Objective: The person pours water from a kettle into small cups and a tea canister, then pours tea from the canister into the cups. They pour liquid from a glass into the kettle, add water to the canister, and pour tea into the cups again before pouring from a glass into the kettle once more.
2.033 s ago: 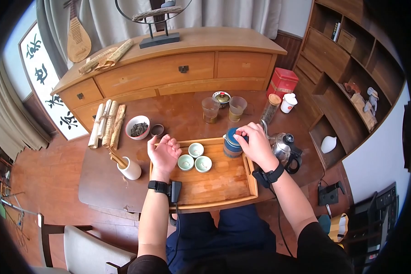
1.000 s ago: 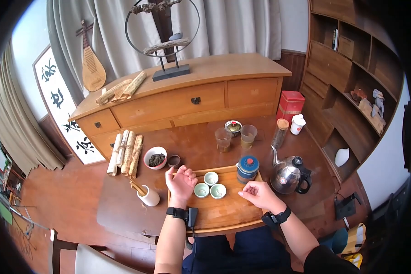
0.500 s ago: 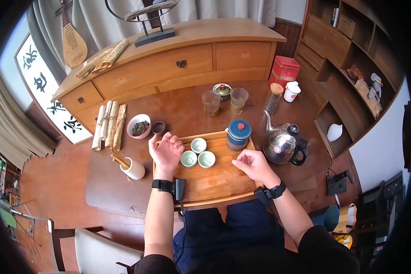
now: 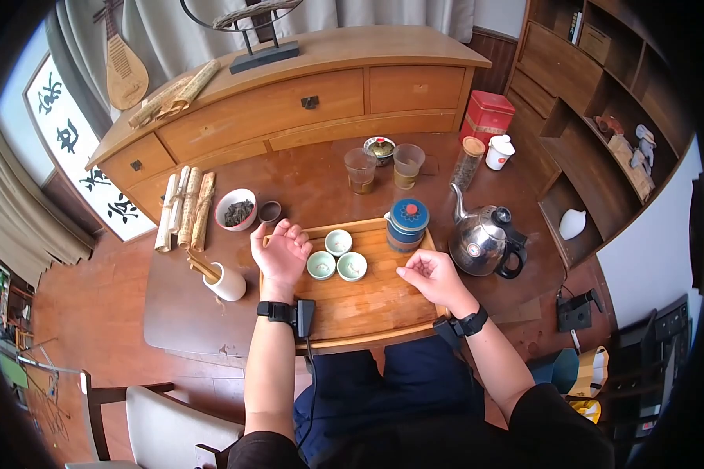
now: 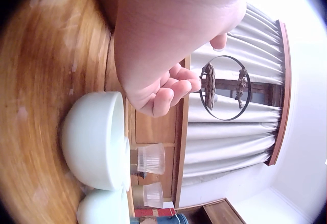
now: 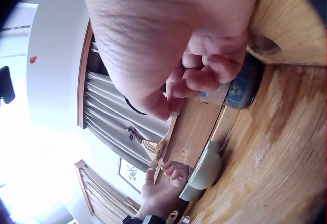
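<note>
On the wooden tray stand three pale green cups at the left and a blue lidded teapot at the back right corner. My left hand, palm up with loosely bent fingers, lies at the tray's left edge beside the cups and holds nothing. Just in front of the teapot is my right hand, its fingers loosely curled and thumb near the index finger, with nothing in it. The right wrist view shows the teapot behind the fingers of the right hand.
A steel kettle stands right of the tray. Behind are two glasses, a lidded bowl, a jar and a red tin. Leftward lie a bowl of leaves, a small dark cup, rolled scrolls and a white tool holder.
My right hand has let go of the teapot's lid knob and moved down toward the tray's right front. The left hand has kept its pose. The head view has shifted.
</note>
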The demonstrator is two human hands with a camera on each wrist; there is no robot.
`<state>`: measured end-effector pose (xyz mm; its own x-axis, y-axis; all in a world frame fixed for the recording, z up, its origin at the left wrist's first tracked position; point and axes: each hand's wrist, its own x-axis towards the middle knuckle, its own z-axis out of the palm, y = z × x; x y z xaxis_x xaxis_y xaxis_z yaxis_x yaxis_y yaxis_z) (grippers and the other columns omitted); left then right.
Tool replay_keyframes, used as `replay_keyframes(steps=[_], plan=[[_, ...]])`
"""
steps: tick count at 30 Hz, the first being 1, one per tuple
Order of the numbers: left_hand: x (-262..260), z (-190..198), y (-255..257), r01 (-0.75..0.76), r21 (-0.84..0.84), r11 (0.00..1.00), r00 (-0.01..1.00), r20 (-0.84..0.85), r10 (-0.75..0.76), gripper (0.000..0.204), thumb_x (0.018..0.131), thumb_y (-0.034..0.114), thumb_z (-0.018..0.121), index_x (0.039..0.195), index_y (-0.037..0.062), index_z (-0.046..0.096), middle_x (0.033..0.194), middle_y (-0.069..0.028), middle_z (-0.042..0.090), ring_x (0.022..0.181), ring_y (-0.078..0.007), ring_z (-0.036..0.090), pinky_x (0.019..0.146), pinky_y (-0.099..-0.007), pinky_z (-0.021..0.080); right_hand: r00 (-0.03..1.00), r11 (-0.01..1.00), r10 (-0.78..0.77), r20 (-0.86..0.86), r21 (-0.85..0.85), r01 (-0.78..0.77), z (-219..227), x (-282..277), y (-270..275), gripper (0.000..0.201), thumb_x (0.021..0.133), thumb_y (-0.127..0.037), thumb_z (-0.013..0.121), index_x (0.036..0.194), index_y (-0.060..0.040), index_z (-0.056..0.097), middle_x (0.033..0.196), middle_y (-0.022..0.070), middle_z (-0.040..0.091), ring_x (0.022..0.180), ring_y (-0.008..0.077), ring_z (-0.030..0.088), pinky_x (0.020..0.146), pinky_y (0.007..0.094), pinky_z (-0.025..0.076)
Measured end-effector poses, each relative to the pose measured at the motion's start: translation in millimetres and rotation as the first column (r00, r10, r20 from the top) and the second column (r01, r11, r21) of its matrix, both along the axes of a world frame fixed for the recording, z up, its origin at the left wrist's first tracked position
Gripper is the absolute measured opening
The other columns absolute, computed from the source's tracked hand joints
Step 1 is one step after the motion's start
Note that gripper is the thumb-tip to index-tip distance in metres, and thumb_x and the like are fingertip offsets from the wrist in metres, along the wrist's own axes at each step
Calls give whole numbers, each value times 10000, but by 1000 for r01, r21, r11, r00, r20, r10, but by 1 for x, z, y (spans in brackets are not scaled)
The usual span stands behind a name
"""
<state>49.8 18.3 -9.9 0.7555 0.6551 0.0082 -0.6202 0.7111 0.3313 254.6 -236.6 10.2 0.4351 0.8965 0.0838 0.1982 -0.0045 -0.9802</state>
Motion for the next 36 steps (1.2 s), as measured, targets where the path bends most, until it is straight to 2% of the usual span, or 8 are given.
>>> replay_keyframes(steps=[14, 17, 19, 20, 22, 23, 27, 36], plan=[[0, -1, 0, 1, 4, 1000, 1000, -9, -1, 453, 863, 517, 602, 939, 71, 604, 795, -47, 541, 734, -205, 504, 652, -325, 413, 1000, 1000, 10, -8, 7, -10, 2, 0, 0, 185, 914, -130, 742, 794, -31, 642, 682, -84, 578, 598, -22, 487, 525, 171, 372], [0, -2, 1, 1, 14, 1000, 1000, 1, -1, 455, 862, 520, 603, 941, 72, 605, 798, -47, 545, 736, -204, 505, 652, -326, 415, 999, 998, -2, -41, 66, 5, 11, 4, 4, 149, 900, -117, 748, 861, -34, 630, 687, -89, 549, 611, -21, 479, 548, 158, 376], [0, -3, 2, 3, 27, 1000, 1000, -9, -3, 458, 865, 525, 597, 941, 73, 605, 801, -47, 548, 736, -205, 507, 652, -327, 417, 930, 954, -294, 220, 128, 272, 21, 8, 9, 289, 841, -133, 785, 1017, -28, 582, 830, 4, 566, 753, 78, 552, 668, 225, 464], [0, -4, 2, 5, 25, 1000, 1000, -9, -4, 458, 865, 525, 597, 941, 73, 605, 801, -47, 548, 736, -205, 507, 652, -327, 417, 930, 954, -295, 221, 126, 273, 29, 8, 11, 289, 841, -133, 785, 1017, -28, 582, 830, 4, 566, 753, 78, 552, 668, 225, 464], [1, -3, 2, 7, 11, 1000, 1000, -8, -7, 460, 872, 527, 588, 942, 73, 603, 804, -47, 551, 734, -205, 508, 652, -329, 420, 654, 907, -422, 628, 284, 312, 47, 7, 15, 508, 772, -166, 815, 1152, -28, 507, 1003, 118, 534, 966, 245, 556, 864, 355, 486], [2, -1, 0, 11, 10, 1000, 1000, -6, -11, 460, 872, 527, 588, 942, 73, 603, 804, -47, 551, 734, -205, 508, 652, -329, 420, 680, 928, -370, 633, 225, 295, 46, 11, 18, 624, 741, -207, 833, 1215, -22, 471, 1174, 195, 494, 1135, 370, 491, 1003, 451, 421], [2, 4, -3, -24, -15, 1000, 999, -40, 23, 421, 871, 496, 576, 910, 77, 586, 776, -43, 523, 720, -198, 494, 629, -325, 406, 680, 958, -285, 675, 180, 224, 42, 19, 28, 638, 742, -217, 841, 1221, -19, 468, 1184, 200, 512, 1164, 373, 506, 1025, 447, 414], [1, 0, 0, 0, -6, 1000, 1000, -22, 0, 445, 883, 515, 576, 933, 73, 587, 782, -40, 519, 710, -194, 492, 624, -320, 412, 816, 980, -193, 544, 71, 185, 32, 24, 49, 779, 740, -275, 880, 1294, -5, 404, 1287, 267, 527, 1207, 400, 556, 1036, 439, 453]])
